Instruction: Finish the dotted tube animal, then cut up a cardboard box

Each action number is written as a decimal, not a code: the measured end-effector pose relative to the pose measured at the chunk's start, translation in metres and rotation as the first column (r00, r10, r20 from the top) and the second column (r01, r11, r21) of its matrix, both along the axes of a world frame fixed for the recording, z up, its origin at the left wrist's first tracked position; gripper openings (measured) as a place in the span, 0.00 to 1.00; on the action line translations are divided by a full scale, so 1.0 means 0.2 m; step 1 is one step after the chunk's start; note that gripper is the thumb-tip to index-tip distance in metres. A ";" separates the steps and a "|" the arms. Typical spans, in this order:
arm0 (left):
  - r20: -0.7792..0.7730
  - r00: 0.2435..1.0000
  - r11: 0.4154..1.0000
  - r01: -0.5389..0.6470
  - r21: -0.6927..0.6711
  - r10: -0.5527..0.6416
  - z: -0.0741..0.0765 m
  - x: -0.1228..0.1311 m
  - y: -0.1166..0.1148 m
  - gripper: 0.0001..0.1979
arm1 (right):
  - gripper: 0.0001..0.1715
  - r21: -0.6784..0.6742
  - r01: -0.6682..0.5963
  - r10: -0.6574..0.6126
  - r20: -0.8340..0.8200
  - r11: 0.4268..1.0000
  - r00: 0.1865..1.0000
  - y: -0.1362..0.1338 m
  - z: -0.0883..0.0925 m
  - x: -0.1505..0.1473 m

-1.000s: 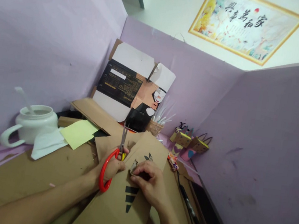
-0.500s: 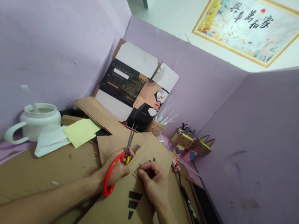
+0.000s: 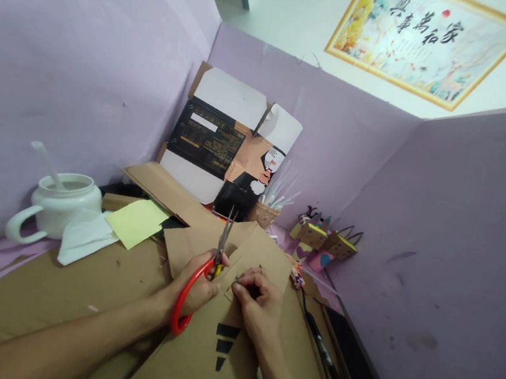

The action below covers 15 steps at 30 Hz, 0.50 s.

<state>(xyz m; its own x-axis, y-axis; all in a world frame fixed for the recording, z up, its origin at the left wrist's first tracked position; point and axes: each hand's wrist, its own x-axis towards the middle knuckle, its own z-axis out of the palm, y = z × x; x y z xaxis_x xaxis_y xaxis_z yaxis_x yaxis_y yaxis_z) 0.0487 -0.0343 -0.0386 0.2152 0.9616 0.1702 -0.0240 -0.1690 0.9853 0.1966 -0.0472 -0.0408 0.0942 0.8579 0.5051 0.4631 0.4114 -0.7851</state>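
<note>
My left hand (image 3: 198, 285) is closed around red-handled scissors (image 3: 184, 302), whose slightly parted blades point up and away. Some yellow shows between its fingers. My right hand (image 3: 259, 300) rests over a brown cardboard piece (image 3: 191, 360), thumb and forefinger pinched together beside small marks on the surface; whatever they hold is too small to make out. Black bars (image 3: 226, 339) of shrinking width are printed on the cardboard below the right hand.
A white mug (image 3: 65, 204) with a stirrer and yellow paper (image 3: 138, 223) lie left. An unfolded box (image 3: 213, 140) leans on the back wall beside a small basket (image 3: 265, 215). Paper figures (image 3: 312, 235) stand right, near a black cable (image 3: 323, 356).
The scissors have tilted slightly, their blades leaning a little more to the right. My right hand has barely moved.
</note>
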 end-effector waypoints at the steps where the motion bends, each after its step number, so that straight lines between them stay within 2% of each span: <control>1: -0.008 1.000 1.000 0.003 0.003 -0.003 0.00 0.00 0.00 0.17 | 0.06 0.005 -0.002 0.002 0.004 1.000 1.000 0.00 0.00 0.00; 6: 0.034 0.999 0.999 -0.033 -0.002 0.033 0.00 0.00 0.00 0.17 | 0.06 0.028 -0.040 0.038 0.084 0.999 0.996 0.01 0.00 0.01; 9: 0.148 0.988 0.984 -0.023 -0.179 0.050 0.02 0.01 0.00 0.20 | 0.06 0.041 -0.050 0.046 0.099 0.998 0.994 0.01 0.00 0.01; 12: 0.331 0.943 0.898 0.153 -0.412 -0.008 0.04 0.01 0.02 0.18 | 0.06 0.017 -0.053 0.051 0.093 0.998 0.994 0.01 -0.01 0.00; 15: 0.422 0.896 0.806 0.351 -0.476 -0.141 0.04 0.01 0.04 0.10 | 0.06 -0.031 -0.046 0.049 0.092 0.998 0.995 0.02 -0.03 0.00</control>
<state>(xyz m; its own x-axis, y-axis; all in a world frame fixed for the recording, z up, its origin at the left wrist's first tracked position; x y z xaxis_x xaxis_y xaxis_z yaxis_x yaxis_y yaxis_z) 0.0510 -0.0255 -0.0299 0.4838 0.8427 -0.2361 -0.3499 0.4335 0.8304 0.1966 -0.0441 -0.0465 0.0068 0.8747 0.4847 0.5145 0.4126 -0.7517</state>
